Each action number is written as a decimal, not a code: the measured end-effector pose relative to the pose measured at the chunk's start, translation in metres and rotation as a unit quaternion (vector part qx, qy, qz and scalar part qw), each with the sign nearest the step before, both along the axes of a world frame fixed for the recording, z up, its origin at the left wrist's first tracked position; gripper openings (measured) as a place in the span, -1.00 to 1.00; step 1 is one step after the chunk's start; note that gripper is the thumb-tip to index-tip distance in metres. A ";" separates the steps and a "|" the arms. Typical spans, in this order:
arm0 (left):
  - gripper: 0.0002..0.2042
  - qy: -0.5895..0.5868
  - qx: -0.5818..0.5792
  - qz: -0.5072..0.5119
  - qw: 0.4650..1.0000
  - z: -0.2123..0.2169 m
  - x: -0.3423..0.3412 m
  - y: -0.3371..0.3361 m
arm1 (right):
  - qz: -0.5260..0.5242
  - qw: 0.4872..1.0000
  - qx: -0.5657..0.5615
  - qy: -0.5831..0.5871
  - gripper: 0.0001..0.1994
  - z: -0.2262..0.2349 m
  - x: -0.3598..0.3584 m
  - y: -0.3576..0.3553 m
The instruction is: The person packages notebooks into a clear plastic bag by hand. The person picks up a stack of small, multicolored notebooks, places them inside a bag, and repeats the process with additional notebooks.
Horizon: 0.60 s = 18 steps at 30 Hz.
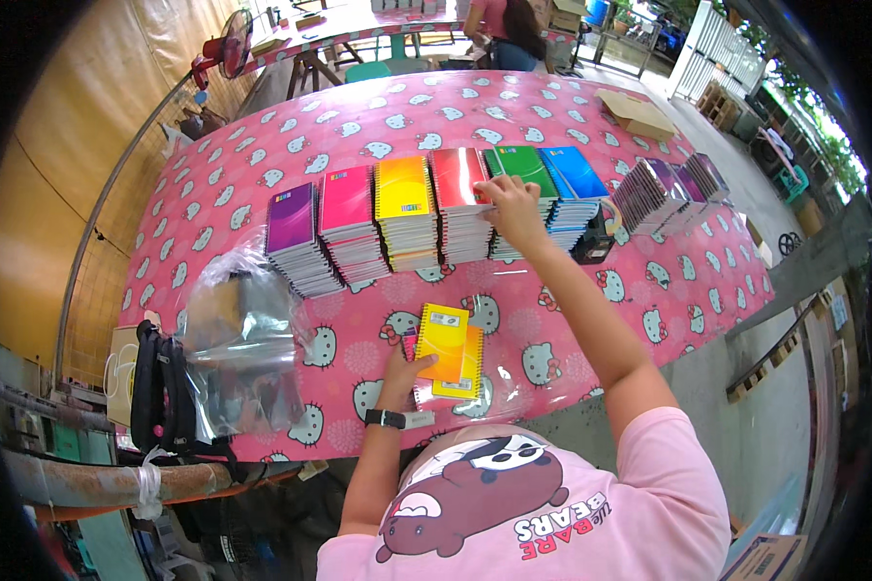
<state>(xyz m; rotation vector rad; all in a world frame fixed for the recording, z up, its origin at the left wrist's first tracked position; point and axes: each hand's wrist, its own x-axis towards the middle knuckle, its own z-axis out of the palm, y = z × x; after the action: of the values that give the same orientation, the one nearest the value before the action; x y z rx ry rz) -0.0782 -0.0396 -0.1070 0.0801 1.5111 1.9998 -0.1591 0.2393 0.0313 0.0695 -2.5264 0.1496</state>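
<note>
My left hand [402, 376] is closed on the left edge of a yellow spiral notebook [443, 334], its thumb on the cover. Under it lies a second yellow notebook [472, 363], set askew, and a strip of a pink one shows at the left. My right hand [515, 208] reaches to the back row, with bent fingers pinching the right edge of the top red spiral notebook [458, 179] on its stack. Beside that stack stand piles of yellow notebooks [404, 189], pink notebooks [347, 198], purple notebooks [292, 218], green notebooks [520, 169] and blue notebooks [574, 174].
Clear plastic bags [242, 349] and a black strap bag [160, 387] lie at the left. More notebook stacks [654, 198] stand at the right, past a small black object [594, 244]. A cardboard piece [638, 116] lies at the far right. Another person [507, 34] is behind the table [358, 126].
</note>
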 end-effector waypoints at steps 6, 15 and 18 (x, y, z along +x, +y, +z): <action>-0.59 -0.036 0.056 0.002 0.998 0.007 0.004 0.000 | 0.099 0.978 -0.039 -0.178 -0.57 0.054 -0.016 0.019; -0.58 -0.019 0.052 0.031 0.998 -0.024 -0.001 -0.003 | 0.030 0.935 -0.323 -0.143 -0.75 0.042 -0.025 0.003; -0.60 0.001 0.074 0.021 0.997 -0.013 0.002 0.006 | -0.005 0.944 -0.328 0.033 -0.71 0.020 -0.025 0.010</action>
<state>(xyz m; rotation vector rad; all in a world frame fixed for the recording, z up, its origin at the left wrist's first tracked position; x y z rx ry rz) -0.0766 -0.0336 -0.1195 0.1126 1.3749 2.1428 -0.1839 0.2489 0.0513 -0.2007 -2.2833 0.9524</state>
